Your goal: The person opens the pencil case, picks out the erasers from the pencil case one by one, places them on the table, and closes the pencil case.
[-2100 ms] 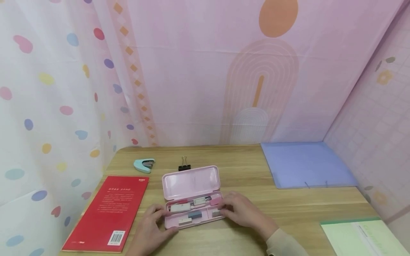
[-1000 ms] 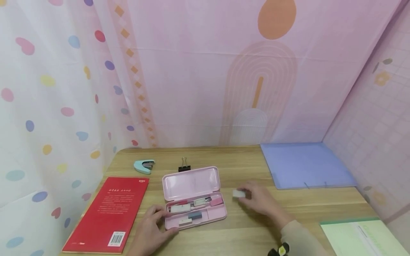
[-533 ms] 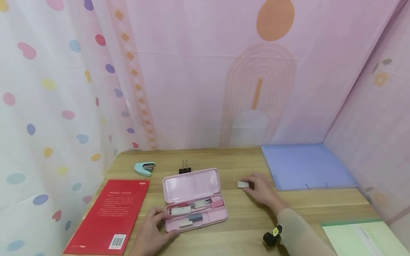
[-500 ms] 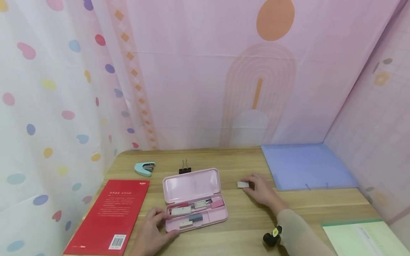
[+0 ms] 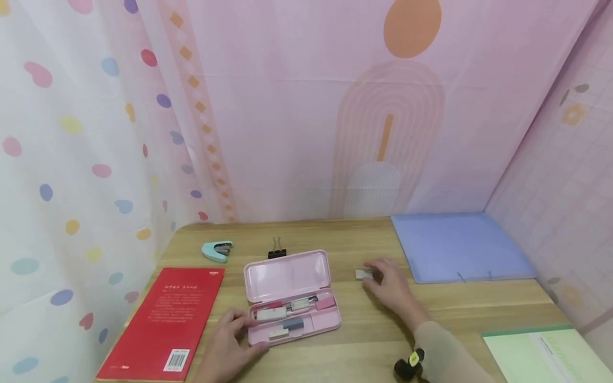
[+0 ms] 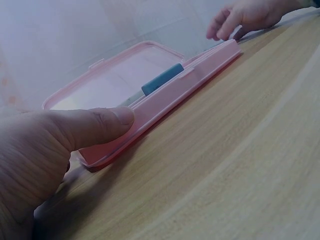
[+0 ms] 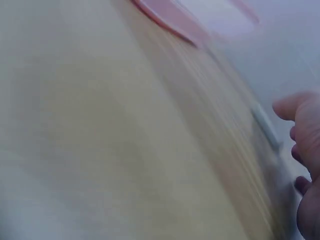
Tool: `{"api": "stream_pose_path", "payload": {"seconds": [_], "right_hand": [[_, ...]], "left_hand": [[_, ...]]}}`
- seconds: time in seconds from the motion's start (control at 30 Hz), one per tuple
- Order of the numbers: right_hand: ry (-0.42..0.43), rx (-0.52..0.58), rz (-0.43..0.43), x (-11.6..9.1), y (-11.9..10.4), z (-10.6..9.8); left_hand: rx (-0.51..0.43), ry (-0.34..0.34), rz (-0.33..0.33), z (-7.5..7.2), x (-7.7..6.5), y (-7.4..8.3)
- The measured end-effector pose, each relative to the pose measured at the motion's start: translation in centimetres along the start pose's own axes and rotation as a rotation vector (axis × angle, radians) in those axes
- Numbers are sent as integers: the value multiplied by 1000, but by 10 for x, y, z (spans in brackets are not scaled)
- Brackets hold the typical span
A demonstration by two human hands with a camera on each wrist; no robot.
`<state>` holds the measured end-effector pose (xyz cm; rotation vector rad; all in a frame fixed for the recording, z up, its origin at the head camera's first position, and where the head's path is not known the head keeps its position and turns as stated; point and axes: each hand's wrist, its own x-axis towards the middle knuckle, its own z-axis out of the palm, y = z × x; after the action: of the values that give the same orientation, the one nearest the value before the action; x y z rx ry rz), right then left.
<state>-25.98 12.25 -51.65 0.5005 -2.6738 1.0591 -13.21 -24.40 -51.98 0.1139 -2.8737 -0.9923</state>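
A pink pencil case point(image 5: 324, 321) lies with its lid point(image 5: 287, 274) up on the wooden table. My left hand point(image 5: 229, 343) grips its left end, the thumb along the front wall in the left wrist view. In the case are a blue-grey eraser point(image 5: 293, 323), a small white eraser point(image 5: 279, 333), white pieces and a pink block point(image 5: 325, 302). Its front right compartment holds nothing. To the right of the case, a whitish eraser point(image 5: 362, 274) lies on the table. Right beside it is my right hand point(image 5: 391, 287), with loosely bent fingers; the blurred right wrist view shows it apart from the eraser.
Behind the case stands a black binder clip point(image 5: 276, 254), with a light blue stapler point(image 5: 217, 251) to its left. A red book point(image 5: 163, 319) lies at left. On the right are a blue folder point(image 5: 462, 247) and a pale green notebook point(image 5: 541, 356).
My right hand has taken the whitish eraser out of the case's right compartment, moved it right and back onto the table, and let go. The left hand has stayed on the case.
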Motion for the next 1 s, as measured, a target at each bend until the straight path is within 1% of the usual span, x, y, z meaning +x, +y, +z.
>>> {"api": "stream_pose_path", "payload": {"seconds": [0.03, 0.07, 0.1, 0.17, 0.23, 0.27, 0.33, 0.4, 0.47, 0.57, 0.63, 0.73, 0.87, 0.93, 1.0], "right_hand": [[-1, 11, -18, -3, -10, 1], [-10, 18, -56, -6, -21, 3], [-29, 10, -107, -8, -32, 6], [-95, -18, -216, -9, -57, 14], [-160, -64, -320, -6, -79, 23], [-181, -93, -372, -4, -86, 28], [-222, -156, -431, 1, -96, 38], [-259, -191, -437, 5, -100, 45], [-298, -199, -416, 7, -99, 51], [-353, -161, -370, 10, -95, 55], [-381, -139, -363, 12, -94, 57], [-403, -148, -385, 16, -94, 57], [-415, -224, -457, 19, -95, 57], [-400, -252, -493, 18, -94, 56], [-376, -267, -498, 14, -90, 51]], "left_hand": [[7, 1, -3, 0, -1, 0], [12, 4, -5, -1, -1, 0], [17, 9, -8, -1, -2, 0], [21, 19, -10, -3, -2, 0], [17, 23, -9, -4, -1, 1], [11, 22, -9, -4, 0, 1], [0, 14, -8, -3, 1, 2], [-7, 2, -7, -1, 2, 3], [-11, -7, -3, 0, 1, 3], [-14, -6, 7, 1, 0, 3], [-14, -1, 8, 0, -1, 4], [-8, 4, 10, 0, -1, 3], [4, 8, 13, 1, 0, 2], [9, 14, 15, 1, 0, 2], [14, 15, 23, 1, 0, 2]]}}
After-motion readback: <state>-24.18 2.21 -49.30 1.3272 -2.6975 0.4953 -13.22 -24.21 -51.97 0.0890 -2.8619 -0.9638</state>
